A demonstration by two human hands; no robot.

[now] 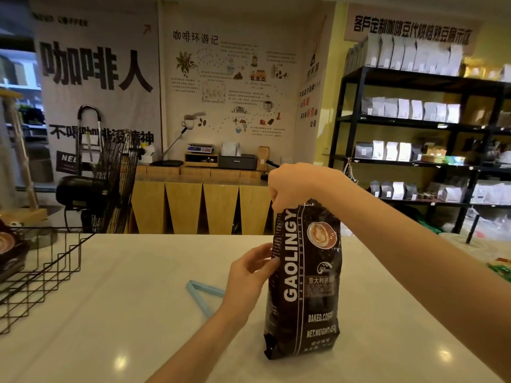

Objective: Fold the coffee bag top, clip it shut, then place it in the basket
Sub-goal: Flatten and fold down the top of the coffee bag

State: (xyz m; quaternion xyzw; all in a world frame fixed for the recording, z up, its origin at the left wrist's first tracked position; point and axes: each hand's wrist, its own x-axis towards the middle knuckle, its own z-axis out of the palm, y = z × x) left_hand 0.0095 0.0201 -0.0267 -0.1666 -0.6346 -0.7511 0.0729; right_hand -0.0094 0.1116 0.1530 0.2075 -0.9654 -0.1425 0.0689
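A tall black coffee bag [307,283] with white lettering stands upright on the white counter [132,313]. My right hand [293,189] is closed around the bag's top from above. My left hand [249,275] rests flat against the bag's left side, fingers spread. A light blue clip [203,295] lies open in a V on the counter, left of the bag and partly hidden by my left wrist. The black wire basket [47,272] stands at the counter's left edge.
Another dark coffee bag [11,250] lies inside the basket. A black floor fan [110,181] stands behind the counter at left. Green packaging [500,270] sits at the right edge. Shelves of white bags [414,106] fill the far right.
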